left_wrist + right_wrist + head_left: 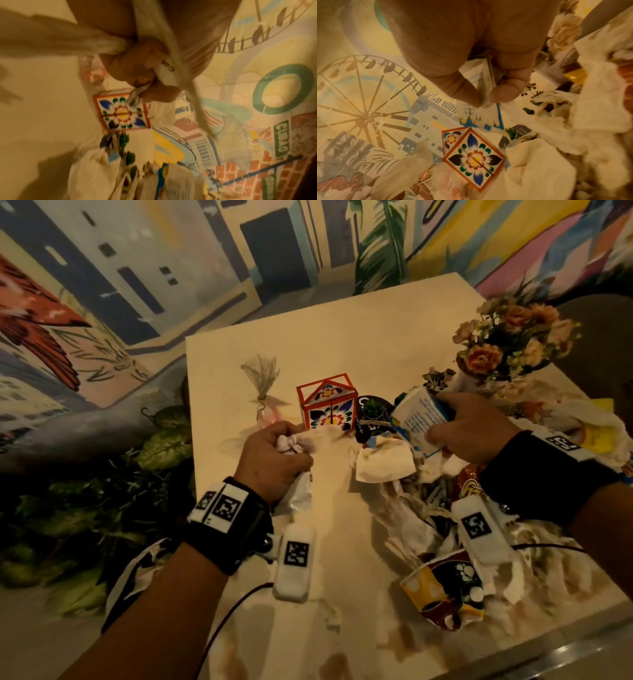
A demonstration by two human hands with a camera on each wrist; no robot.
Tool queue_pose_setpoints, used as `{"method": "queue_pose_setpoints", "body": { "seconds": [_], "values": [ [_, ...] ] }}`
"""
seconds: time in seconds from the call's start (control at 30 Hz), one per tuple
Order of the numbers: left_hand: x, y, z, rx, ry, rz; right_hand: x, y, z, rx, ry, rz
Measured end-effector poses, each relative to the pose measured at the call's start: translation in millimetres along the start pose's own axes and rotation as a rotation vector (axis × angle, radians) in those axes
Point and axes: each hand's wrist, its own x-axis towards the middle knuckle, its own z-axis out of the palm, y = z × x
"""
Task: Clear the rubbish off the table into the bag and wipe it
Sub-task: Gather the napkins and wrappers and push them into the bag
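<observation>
My left hand [274, 453] is curled round crumpled white tissue and a bunched edge of the white plastic bag [407, 522]. The left wrist view shows that hand [145, 75] gripping twisted white plastic [171, 56]. The bag lies open on the cream table [342, 337] with napkins, a red snack wrapper [467, 482] and a crushed yellow-and-red paper cup [445, 587] in it. Over the bag's far side, my right hand [469, 426] holds a white-and-blue carton [416, 416]. In the right wrist view, my right hand [485, 98] pinches the carton [479, 73] between thumb and fingers.
A red-framed floral box [329, 405] stands mid-table, with a small black plant pot [371, 412] beside it. A tied cellophane sachet [263, 392] lies to its left. A flower bouquet [513, 337] stands at the right. Brown stains [404, 638] mark the near table edge.
</observation>
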Motion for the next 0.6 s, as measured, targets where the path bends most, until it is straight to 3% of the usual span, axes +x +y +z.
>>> {"method": "queue_pose_setpoints", "body": {
  "seconds": [0.27, 0.6],
  "values": [
    [8, -42, -105, 0.244, 0.36, -0.101, 7, -75, 49, -0.006, -0.112, -0.173],
    [-27, -122, -221, 0.355, 0.441, -0.288, 2, -163, 159, -0.15, -0.24, -0.315]
  ]
}}
